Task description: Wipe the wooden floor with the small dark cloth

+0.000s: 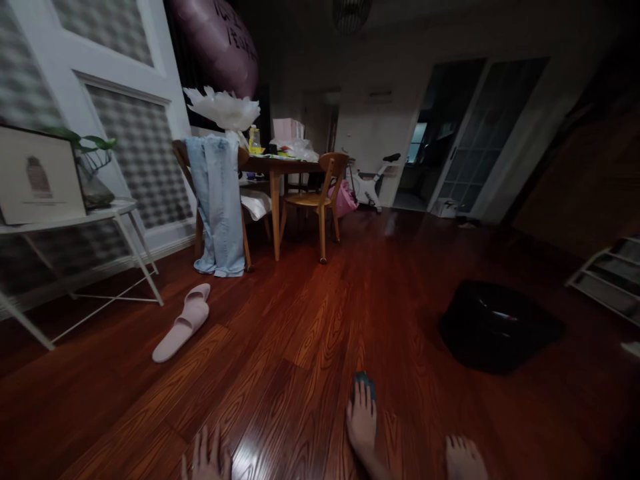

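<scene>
My right hand point(363, 420) presses down on a small dark blue-green cloth point(364, 381) on the red-brown wooden floor point(310, 347). Its fingers lie over the cloth, which shows past the fingertips and along one side. At the bottom edge, my left hand point(207, 459) is partly cut off by the frame. Its fingers are spread, with nothing in them, over or on the floor; contact cannot be made out. A bare foot point(465, 457) is at the lower right.
A pink slipper point(183, 325) lies left, near a white side table point(107, 212). Jeans point(217, 207) hang over a chair beside a wooden table point(275, 213). Another chair point(323, 200) stands there. At right sits a black plastic bag or bin point(500, 327), near a white rack point(610, 280).
</scene>
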The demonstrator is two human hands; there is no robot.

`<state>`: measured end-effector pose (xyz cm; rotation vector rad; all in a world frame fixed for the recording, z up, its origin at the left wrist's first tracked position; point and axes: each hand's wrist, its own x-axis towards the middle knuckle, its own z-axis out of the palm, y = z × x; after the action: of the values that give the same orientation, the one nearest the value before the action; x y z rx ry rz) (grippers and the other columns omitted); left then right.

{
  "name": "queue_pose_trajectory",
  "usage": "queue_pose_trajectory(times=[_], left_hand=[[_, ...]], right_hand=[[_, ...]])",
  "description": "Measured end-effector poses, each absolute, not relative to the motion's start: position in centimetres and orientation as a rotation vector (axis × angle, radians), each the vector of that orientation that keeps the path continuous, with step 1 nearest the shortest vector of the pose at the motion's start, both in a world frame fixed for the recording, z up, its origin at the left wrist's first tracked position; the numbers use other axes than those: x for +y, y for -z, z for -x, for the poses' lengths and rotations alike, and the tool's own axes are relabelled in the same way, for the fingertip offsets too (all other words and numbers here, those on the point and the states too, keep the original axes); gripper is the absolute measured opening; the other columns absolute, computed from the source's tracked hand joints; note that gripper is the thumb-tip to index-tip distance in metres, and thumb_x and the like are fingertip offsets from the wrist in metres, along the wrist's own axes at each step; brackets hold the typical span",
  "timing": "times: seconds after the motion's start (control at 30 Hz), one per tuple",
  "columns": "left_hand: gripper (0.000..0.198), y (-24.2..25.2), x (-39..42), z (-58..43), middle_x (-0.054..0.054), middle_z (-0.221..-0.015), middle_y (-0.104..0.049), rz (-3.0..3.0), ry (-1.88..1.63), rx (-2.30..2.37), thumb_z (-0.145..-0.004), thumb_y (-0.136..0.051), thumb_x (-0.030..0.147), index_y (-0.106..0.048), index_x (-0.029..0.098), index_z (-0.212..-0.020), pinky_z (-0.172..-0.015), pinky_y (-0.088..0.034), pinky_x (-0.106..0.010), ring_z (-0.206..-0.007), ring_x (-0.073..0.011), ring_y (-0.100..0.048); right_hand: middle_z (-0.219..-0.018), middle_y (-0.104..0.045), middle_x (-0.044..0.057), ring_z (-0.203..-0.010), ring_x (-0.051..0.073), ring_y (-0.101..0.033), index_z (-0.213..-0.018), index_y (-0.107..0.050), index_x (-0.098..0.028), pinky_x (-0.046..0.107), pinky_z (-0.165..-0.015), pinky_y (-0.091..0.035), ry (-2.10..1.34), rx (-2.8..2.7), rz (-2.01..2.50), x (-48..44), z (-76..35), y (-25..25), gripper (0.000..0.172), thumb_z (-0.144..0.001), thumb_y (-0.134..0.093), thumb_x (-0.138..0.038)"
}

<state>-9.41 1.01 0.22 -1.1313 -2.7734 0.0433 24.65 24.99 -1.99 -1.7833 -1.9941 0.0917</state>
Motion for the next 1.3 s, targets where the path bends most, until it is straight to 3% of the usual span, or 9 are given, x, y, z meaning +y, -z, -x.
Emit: queue_pose_trajectory(times=[0.13, 0.33, 0.47, 0.53, 0.67, 0.87, 1.07, 1.17, 1.3], left_hand=[[0.065, 0.8, 0.8, 9.8, -0.009, -0.160, -0.052, 1.144, 0.109, -2.757, -0.089, -0.037, 0.039, -0.052, 0.024, -0.150, -0.128, -0.025, -0.055, -0.151, -0.0267, -0.043], [0.064, 1.8, 0.7, 10.3, -0.012, -0.159, -0.053, 1.147, 0.224, -2.743, -0.089, -0.043, 0.040, -0.052, 0.023, -0.150, -0.127, -0.026, -0.055, -0.151, -0.0277, -0.042], [0.061, 1.4, 1.0, 10.3, -0.013, -0.159, -0.053, 1.135, 0.139, -2.748, -0.087, -0.048, 0.035, -0.056, 0.024, -0.147, -0.126, -0.029, -0.053, -0.149, -0.0294, -0.045], [0.060, 0.8, 1.1, 10.1, -0.010, -0.159, -0.053, 1.132, 0.068, -2.742, -0.089, -0.045, 0.034, -0.056, 0.026, -0.147, -0.126, -0.030, -0.053, -0.149, -0.0280, -0.046], [0.061, -0.4, 1.0, 9.5, -0.009, -0.160, -0.051, 1.141, -0.016, -2.729, -0.090, -0.040, 0.035, -0.054, 0.025, -0.148, -0.127, -0.028, -0.052, -0.149, -0.0268, -0.045], [0.062, -1.1, 1.0, 9.0, -0.007, -0.162, -0.048, 1.122, -0.111, -2.733, -0.091, -0.037, 0.036, -0.048, 0.025, -0.151, -0.128, -0.027, -0.052, -0.150, -0.0251, -0.044], [0.063, -1.0, 1.3, 9.0, -0.009, -0.164, -0.043, 1.122, -0.154, -2.775, -0.092, -0.036, 0.035, -0.046, 0.023, -0.152, -0.127, -0.028, -0.055, -0.152, -0.0269, -0.041], [0.063, -1.1, 1.3, 9.0, -0.010, -0.164, -0.044, 1.131, -0.145, -2.767, -0.091, -0.037, 0.035, -0.046, 0.023, -0.152, -0.127, -0.028, -0.055, -0.151, -0.0275, -0.042], [0.063, -1.1, 1.1, 9.1, -0.008, -0.164, -0.044, 1.133, -0.171, -2.759, -0.091, -0.036, 0.034, -0.047, 0.023, -0.152, -0.126, -0.030, -0.053, -0.151, -0.0265, -0.043]], right_hand=[[-0.157, -0.052, 0.016, -0.150, 0.039, -0.041, -0.158, -0.044, -0.019, 0.068, -0.118, -0.034, -0.136, -2.070, 1.693, 20.9, -19.9, 4.2, 0.067, -0.096, -0.027, -0.038], [-0.166, -0.040, 0.003, -0.147, 0.031, -0.047, -0.165, -0.025, -0.034, 0.053, -0.118, -0.043, -0.295, -2.592, 0.958, 12.9, -11.5, 6.4, 0.074, -0.095, -0.049, -0.042], [-0.161, -0.048, 0.002, -0.140, 0.023, -0.056, -0.162, -0.033, -0.037, 0.045, -0.114, -0.048, -0.471, -2.822, 0.505, 11.2, -8.0, 4.8, 0.060, -0.102, -0.042, -0.037], [-0.161, -0.048, 0.001, -0.145, 0.022, -0.050, -0.160, -0.038, -0.036, 0.042, -0.118, -0.045, -0.561, -2.848, 0.422, 11.9, -8.0, 3.1, 0.059, -0.102, -0.046, -0.043], [-0.169, -0.034, -0.001, -0.156, 0.025, -0.031, -0.161, -0.036, -0.033, 0.044, -0.128, -0.031, -0.706, -2.751, 0.689, 16.0, -11.4, -1.0, 0.068, -0.095, -0.052, -0.033], [-0.165, -0.042, 0.009, -0.154, 0.026, -0.036, -0.155, -0.049, -0.017, 0.050, -0.126, -0.032, -0.384, -2.390, 1.557, 24.0, -20.1, -3.0, 0.061, -0.097, -0.032, -0.025], [-0.161, -0.047, 0.016, -0.153, 0.030, -0.038, -0.151, -0.053, -0.010, 0.054, -0.126, -0.030, -0.175, -2.078, 1.821, 25.3, -24.2, 0.5, 0.066, -0.096, -0.023, -0.031], [-0.159, -0.050, 0.017, -0.152, 0.036, -0.038, -0.154, -0.049, -0.012, 0.063, -0.123, -0.030, -0.111, -1.985, 1.807, 23.5, -22.1, 2.1, 0.067, -0.097, -0.022, -0.034], [-0.159, -0.051, 0.008, -0.151, 0.037, -0.039, -0.158, -0.045, -0.026, 0.066, -0.121, -0.035, -0.243, -2.212, 1.592, 19.3, -17.4, 3.4, 0.063, -0.097, -0.035, -0.036]])
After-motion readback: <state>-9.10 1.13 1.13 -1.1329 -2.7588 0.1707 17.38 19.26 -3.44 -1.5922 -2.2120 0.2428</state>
